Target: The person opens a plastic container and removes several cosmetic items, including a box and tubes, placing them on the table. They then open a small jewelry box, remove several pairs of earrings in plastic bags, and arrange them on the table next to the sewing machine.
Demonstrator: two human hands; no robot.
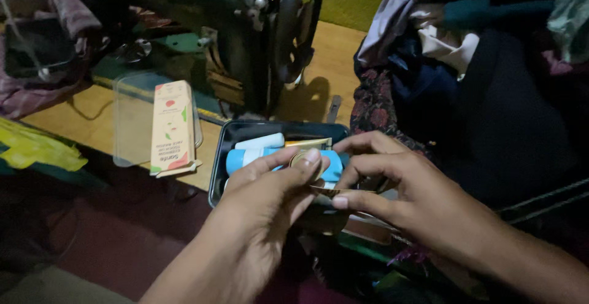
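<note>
A small round brass-coloured bobbin [305, 160] is pinched between thumb and forefinger of the left hand [264, 200]. A thin flat gold-toned strip [334, 190] is gripped at the fingertips of the right hand [399, 187], just under the bobbin. A dark open tin [222, 150] with blue and white tubes [257, 150] is seen directly behind both hands. A slim carton [172, 126] lies well left of the left hand; a black sewing machine [245, 28] stands beyond.

Blue tube [245, 157], black tray [228, 133], yellow cloth [34, 147] — floral dark fabric [374, 104]
</note>
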